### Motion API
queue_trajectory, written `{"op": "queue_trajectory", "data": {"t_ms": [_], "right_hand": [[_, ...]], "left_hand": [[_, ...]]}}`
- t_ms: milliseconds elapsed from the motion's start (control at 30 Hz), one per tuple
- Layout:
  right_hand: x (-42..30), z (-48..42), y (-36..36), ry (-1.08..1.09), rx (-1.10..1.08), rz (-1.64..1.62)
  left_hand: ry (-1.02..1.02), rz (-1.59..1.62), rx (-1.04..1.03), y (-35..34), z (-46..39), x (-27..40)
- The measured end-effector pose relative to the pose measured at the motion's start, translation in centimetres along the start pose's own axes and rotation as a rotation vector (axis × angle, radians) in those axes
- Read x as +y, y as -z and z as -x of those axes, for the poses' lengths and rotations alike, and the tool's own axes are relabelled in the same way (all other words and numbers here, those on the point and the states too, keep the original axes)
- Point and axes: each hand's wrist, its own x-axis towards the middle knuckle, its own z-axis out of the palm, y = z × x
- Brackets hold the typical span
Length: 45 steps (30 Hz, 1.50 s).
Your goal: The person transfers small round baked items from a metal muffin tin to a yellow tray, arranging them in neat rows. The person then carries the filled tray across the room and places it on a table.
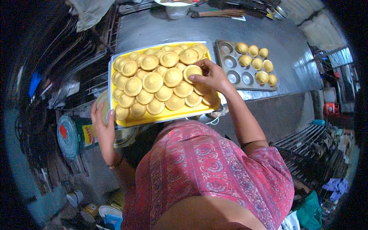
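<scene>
Before me is a yellow tray [161,117] with a pale rim, heaped with round golden baked cakes [153,82]. My right hand [211,75] reaches over its right side, thumb and fingers around one cake [192,73] at the pile's edge. At the tray's left edge, my left hand [103,123] is upright with fingers spread, the thumb at the rim; whether it bears any weight I cannot tell. Right of the tray lies a metal muffin pan [238,69]. Several cups of it hold cakes [257,63], and several on its left side are bare.
The dark metal-topped table [178,31] extends behind both. A stick brush [220,13] and a white basin [176,10] stand at its far edge. Racks with metal bars [302,138] are at the right. A round teal lid [67,136] is at the lower left.
</scene>
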Motion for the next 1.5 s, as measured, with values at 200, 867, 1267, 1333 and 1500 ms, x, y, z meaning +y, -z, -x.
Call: {"op": "queue_trajectory", "data": {"t_ms": [200, 867, 1267, 1333, 1500], "right_hand": [[3.5, -2.1, 4.9, 0.153, 0.247, 0.204], [14.9, -2.9, 14.2, 0.094, 0.594, 0.764], [-8.7, -4.4, -6.3, 0.259, -0.238, -0.125], [-9.4, -4.9, -9.2, 0.245, -0.209, -0.023], [-11.2, -4.9, -13.1, 0.216, -0.167, 0.136]], "left_hand": [[0.033, -0.026, 0.001, 0.3, 0.8, 0.4], [-0.06, -0.041, 0.024, 1.3, 0.7, -1.5], [-0.093, 0.028, 0.12, 2.9, 1.6, -5.0], [-0.08, 0.022, 0.131, 3.2, 2.1, -6.2], [-0.034, -0.009, 0.132, 3.7, 3.8, -9.8]]}}
